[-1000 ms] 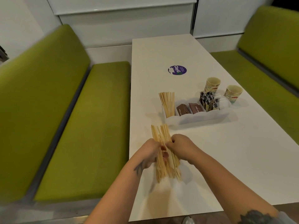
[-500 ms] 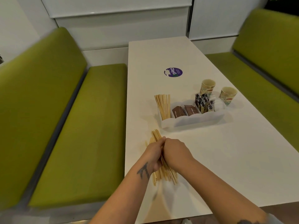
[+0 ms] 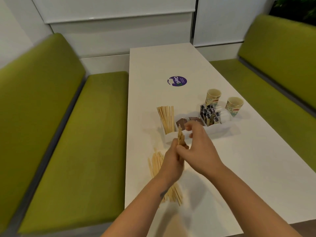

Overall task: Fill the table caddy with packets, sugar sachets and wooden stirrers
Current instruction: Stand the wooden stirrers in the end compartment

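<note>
My left hand (image 3: 171, 162) grips a small bundle of wooden stirrers (image 3: 180, 137), holding them upright so their tips stick up above my fist. My right hand (image 3: 199, 147) is pressed against the left at the base of that bundle, thumb touching it, with its fingers (image 3: 189, 128) loosely curled and raised beside the tips; they are blurred, and I cannot tell whether they pinch any of the sticks.

Under my left wrist, toward seven o'clock from my hands, a loose pile of stirrers (image 3: 156, 165) lies flat on the white worktop (image 3: 239, 168), fanned out near its left edge.

The white caddy (image 3: 217, 130) sits just beyond my hands at about one o'clock. Its leftmost compartment holds standing stirrers (image 3: 165, 118) leaning back. The middle compartments hold brown sachets (image 3: 180, 123), and the right one holds dark packets (image 3: 209, 114) standing upright.

Two paper cups (image 3: 213, 96) stand just behind the caddy's right end. A round purple sticker (image 3: 177, 81) lies on the worktop farther off at twelve o'clock. Green benches (image 3: 77, 134) flank the worktop on both sides.
</note>
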Demonstrator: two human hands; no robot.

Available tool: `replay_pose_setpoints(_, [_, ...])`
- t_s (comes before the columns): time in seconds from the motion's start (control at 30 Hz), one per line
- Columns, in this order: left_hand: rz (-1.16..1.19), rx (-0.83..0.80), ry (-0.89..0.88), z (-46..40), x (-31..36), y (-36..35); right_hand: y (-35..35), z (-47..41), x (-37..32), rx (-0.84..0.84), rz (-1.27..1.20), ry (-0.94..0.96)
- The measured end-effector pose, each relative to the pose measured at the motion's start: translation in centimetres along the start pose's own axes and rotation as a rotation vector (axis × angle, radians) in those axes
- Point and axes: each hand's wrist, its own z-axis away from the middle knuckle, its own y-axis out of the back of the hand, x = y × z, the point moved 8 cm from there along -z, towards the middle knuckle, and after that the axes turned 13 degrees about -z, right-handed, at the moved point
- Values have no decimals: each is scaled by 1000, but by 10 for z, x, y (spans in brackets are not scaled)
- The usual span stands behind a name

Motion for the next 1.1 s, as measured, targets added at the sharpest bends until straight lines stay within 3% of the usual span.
replay_pose_setpoints(0.13, [34, -66, -122, 3, 13, -18, -18, 6, 0, -161, -107, 111])
replay_pose_setpoints(0.33, [-223, -10, -93, 1, -2, -27, -13, 11, 25, 19, -96, 101])
replay_pose_setpoints(0.5, [-80, -60, -40, 1, -13, -36, -13, 16, 34, -5, -71, 191])
replay_pose_setpoints(0.7, [-182, 3, -45, -6, -12, -28, -6, 8, 46, 63, -210, 61])
replay_pose_setpoints(0.8, [-206, 22, -88, -17, 2, -19, 5, -10, 31, 112, -130, 94])
replay_pose_setpoints(0.97, [-222, -20, -144, -44, 41, 5, 11, -50, 1, 30, -79, 107])
replay_pose_setpoints(1.1, [-397, -38, -145, -74, 59, 32, 15, -93, -19, 79, 29, 171])
